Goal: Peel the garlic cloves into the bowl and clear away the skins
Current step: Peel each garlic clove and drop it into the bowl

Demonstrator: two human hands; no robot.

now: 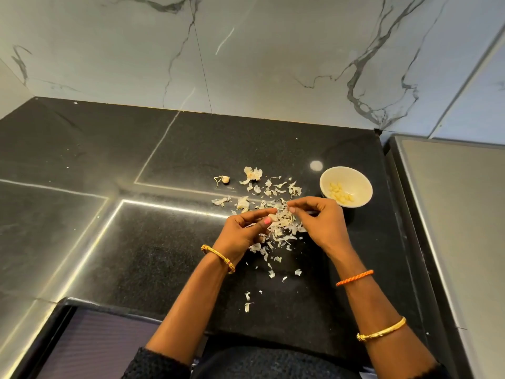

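Hands [246, 228] [319, 222] pinch clove [272, 216] over skins [276, 195]; bowl [355, 181] right

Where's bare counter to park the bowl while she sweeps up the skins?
Bare counter runs left of the lone clove and back toward the wall. Crowded: skins spread from the bowl past both hands toward the near edge.

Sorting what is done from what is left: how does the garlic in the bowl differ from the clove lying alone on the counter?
The garlic in the bowl is bare and pale yellow; the lone clove still wears papery skin. The bowl's garlic lies heaped, several pieces together; the lone clove sits apart, left of the skins. Neither is touched by a hand.
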